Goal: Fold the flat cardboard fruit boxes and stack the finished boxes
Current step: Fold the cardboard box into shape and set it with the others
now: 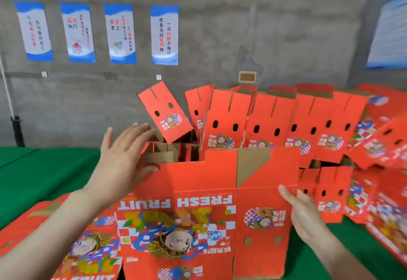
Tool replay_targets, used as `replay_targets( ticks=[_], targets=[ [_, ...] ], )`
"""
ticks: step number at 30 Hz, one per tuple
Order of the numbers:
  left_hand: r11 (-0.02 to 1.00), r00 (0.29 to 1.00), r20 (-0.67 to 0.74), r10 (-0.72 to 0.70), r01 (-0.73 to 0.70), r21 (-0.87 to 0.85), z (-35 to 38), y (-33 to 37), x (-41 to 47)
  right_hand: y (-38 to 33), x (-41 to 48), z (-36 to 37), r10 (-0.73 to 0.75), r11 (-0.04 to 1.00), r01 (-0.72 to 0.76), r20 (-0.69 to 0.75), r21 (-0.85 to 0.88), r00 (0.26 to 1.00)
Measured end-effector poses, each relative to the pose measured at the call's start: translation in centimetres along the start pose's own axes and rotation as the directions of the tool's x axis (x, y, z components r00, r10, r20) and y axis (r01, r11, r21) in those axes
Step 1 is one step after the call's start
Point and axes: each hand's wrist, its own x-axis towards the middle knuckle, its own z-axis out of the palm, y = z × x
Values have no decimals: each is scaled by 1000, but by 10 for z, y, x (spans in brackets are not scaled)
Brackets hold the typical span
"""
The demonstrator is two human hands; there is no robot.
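In the head view, a half-raised box (198, 191) is stood upright at the lower centre of the frame, on the green worktop (44, 169). Its right edge is pinched by the right hand (306, 213), with the thumb laid on the printed face. The left hand (125, 154) is spread at the box's upper left corner, fingers apart and straight. Squaring-up is judged to be in hand; next, the brown flap (248, 165) would need pressing inward. Finished boxes (275, 121) are ranked at the upper right.

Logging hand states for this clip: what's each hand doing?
Left hand: open, beside the fruit box.
Right hand: holding the fruit box's right edge.
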Motion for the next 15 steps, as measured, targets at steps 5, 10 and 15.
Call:
replay_targets(
  ticks=[5, 10, 15],
  targets=[
    [533, 816, 259, -517, 544, -648, 38, 8, -15, -19, -10, -54, 75, 989, -56, -136, 140, 988],
    [-59, 672, 613, -416, 653, -755, 78, 46, -37, -23, -19, -69, 120, 989, -105, -140, 108, 983],
    [-200, 585, 686, -431, 680, -705, 94, 69, -66, -18, -21, -66, -331, 865, 74, -455, -496, 827]
  ],
)
